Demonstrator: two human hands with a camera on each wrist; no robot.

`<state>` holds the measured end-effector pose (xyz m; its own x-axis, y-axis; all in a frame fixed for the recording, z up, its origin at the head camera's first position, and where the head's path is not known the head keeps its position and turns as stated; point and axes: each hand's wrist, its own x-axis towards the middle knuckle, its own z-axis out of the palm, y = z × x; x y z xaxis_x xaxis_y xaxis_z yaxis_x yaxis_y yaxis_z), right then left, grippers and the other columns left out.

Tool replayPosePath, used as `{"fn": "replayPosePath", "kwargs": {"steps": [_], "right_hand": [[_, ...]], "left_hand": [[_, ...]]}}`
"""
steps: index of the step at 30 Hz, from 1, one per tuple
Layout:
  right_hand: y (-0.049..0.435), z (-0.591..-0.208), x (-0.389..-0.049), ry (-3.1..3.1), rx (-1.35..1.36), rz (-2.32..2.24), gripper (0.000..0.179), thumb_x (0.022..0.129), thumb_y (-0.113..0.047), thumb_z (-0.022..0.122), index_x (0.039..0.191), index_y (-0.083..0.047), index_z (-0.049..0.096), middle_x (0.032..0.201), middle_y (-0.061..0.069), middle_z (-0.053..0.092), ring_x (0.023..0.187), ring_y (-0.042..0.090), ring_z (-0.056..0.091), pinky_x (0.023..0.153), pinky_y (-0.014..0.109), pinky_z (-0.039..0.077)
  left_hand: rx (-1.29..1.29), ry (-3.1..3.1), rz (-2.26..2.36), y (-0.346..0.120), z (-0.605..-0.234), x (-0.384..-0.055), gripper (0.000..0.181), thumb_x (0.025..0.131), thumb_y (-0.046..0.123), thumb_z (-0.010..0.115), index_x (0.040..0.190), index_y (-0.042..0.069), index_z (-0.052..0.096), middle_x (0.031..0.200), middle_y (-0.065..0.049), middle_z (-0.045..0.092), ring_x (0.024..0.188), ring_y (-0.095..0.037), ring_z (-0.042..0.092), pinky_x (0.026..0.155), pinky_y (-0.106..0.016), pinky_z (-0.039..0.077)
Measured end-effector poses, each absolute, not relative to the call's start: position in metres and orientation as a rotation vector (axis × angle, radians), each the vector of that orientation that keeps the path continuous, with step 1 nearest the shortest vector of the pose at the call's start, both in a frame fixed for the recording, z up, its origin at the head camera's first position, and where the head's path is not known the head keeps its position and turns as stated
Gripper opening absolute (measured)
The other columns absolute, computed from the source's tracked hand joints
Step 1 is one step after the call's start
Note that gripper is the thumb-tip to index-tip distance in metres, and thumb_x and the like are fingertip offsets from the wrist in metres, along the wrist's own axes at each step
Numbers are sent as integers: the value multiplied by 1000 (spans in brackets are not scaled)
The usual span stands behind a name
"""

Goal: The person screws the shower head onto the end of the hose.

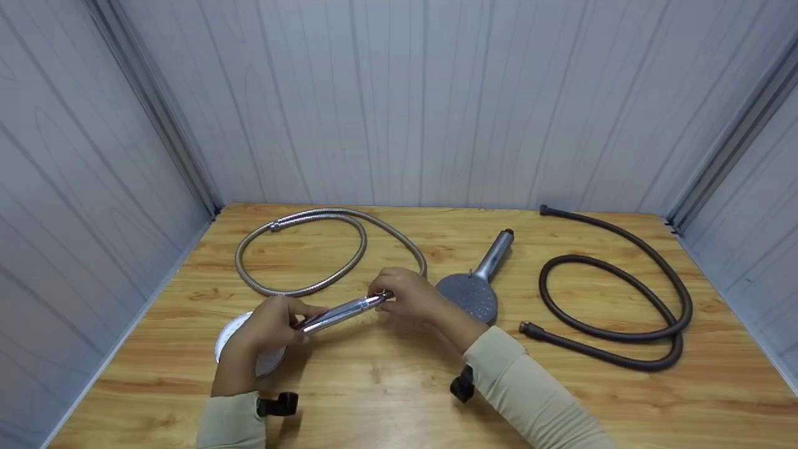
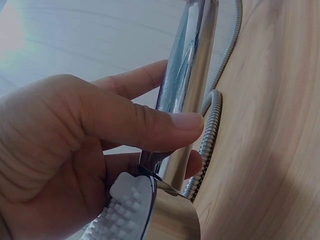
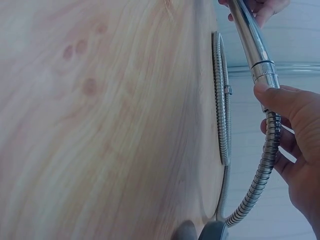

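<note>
My left hand point(image 1: 269, 323) grips the chrome handle point(image 2: 182, 75) of a hand shower close to its round white spray face point(image 2: 127, 200), thumb on one side and fingers on the other. At the handle's far end, my right hand point(image 1: 408, 295) pinches the end fitting of a silver shower hose point(image 3: 267, 142) between thumb and fingers. Fitting and handle meet in line in the right wrist view; whether the thread is fully engaged cannot be seen. From the fitting, the hose bends down to the table, where it lies looped point(image 1: 361, 246) behind my hands.
A grey hand shower point(image 1: 467, 295) lies just beyond my right forearm, handle pointing away. Further right, a dark shower hose point(image 1: 623, 337) lies coiled on the wooden table point(image 1: 374, 399). Pale panel walls point(image 1: 399, 106) stand at the back and both sides.
</note>
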<state>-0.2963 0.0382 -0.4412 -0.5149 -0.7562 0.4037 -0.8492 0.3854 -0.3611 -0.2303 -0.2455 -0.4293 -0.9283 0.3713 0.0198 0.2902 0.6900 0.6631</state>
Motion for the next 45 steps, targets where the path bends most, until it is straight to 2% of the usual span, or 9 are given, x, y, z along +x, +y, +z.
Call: {"fn": "replayPosePath", "kwargs": {"steps": [23, 36, 45], "right_hand": [[39, -439, -296, -2467, 1472, 769, 18, 85, -8, 74, 102, -4, 73, 98, 7, 69, 92, 20, 63, 83, 29, 50], [40, -439, -294, -2488, 1469, 700, 17, 89, -14, 71, 104, -5, 73, 98, 6, 69, 93, 20, 62, 86, 32, 48], [40, -441, -295, -2474, 1487, 699, 18, 91, -15, 69, 106, -5, 73, 98, 5, 70, 91, 19, 62, 84, 31, 48]], "left_hand": [[513, 2778, 1068, -245, -428, -230, 56, 68, -11, 77, 115, 20, 74, 84, 2, 67, 60, -14, 47, 50, -27, 42], [529, 2757, 1105, -245, -428, -230, 55, 68, -9, 79, 116, 18, 74, 81, 0, 67, 55, -11, 46, 47, -27, 43], [550, 2770, 1087, -245, -428, -230, 55, 69, -10, 79, 116, 17, 74, 83, 1, 68, 55, -11, 47, 48, -27, 44]]}}
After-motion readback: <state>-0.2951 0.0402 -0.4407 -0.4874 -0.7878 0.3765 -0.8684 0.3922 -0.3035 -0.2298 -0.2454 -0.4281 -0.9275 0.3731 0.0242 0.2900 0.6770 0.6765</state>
